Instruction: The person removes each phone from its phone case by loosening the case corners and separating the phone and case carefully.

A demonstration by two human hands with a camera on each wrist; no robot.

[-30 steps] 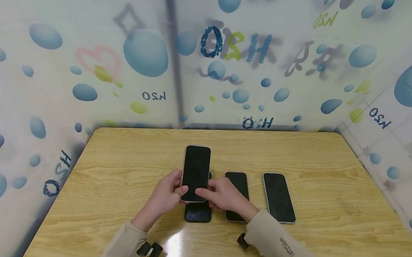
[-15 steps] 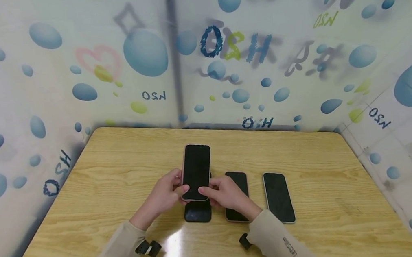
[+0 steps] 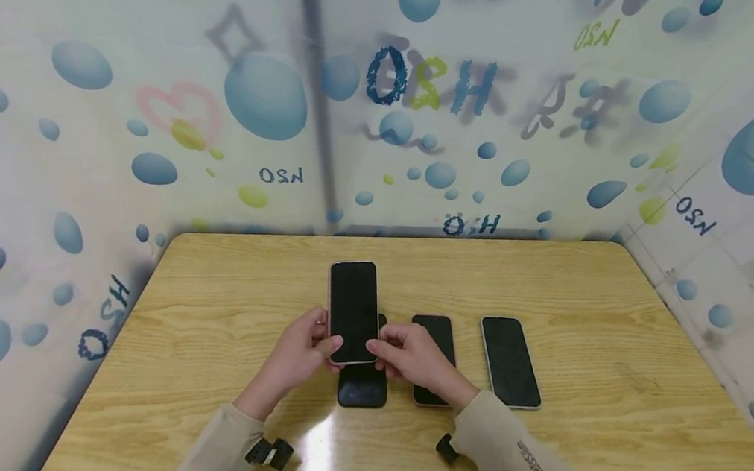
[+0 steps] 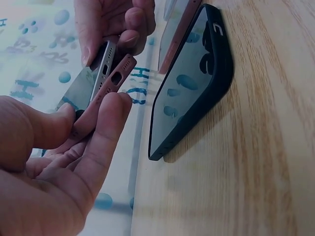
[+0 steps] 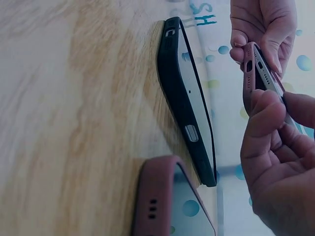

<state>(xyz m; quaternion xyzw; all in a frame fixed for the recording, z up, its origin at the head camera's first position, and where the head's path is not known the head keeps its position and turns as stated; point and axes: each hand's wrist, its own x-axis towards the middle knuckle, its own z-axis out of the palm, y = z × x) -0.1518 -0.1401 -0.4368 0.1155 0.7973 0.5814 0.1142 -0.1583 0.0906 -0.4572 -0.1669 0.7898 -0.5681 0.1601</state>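
Note:
Both hands hold a phone (image 3: 353, 309) above the table, screen up, in the head view. In the left wrist view the phone's silver bottom edge (image 4: 102, 70) stands apart from the rim of a pink phone case (image 4: 101, 93), leaving a gap at this end. My left hand (image 3: 301, 353) grips the left side, thumb over the screen's lower corner and fingers beneath. At the lower right corner my right hand (image 3: 414, 353) pinches phone and case, its thumb on the screen side. Below the held phone, a black-cased phone (image 3: 362, 388) lies partly covered on the table.
A pink-cased phone (image 3: 434, 328) lies to the right, partly behind the right hand. Farther right is a phone with a light rim (image 3: 511, 362). All rest on a wooden table (image 3: 594, 336), with patterned walls (image 3: 369, 146) around its back and sides.
The held phone has moved slightly left and away from me, and it now stands straighter. Both hands keep their hold and shift only slightly.

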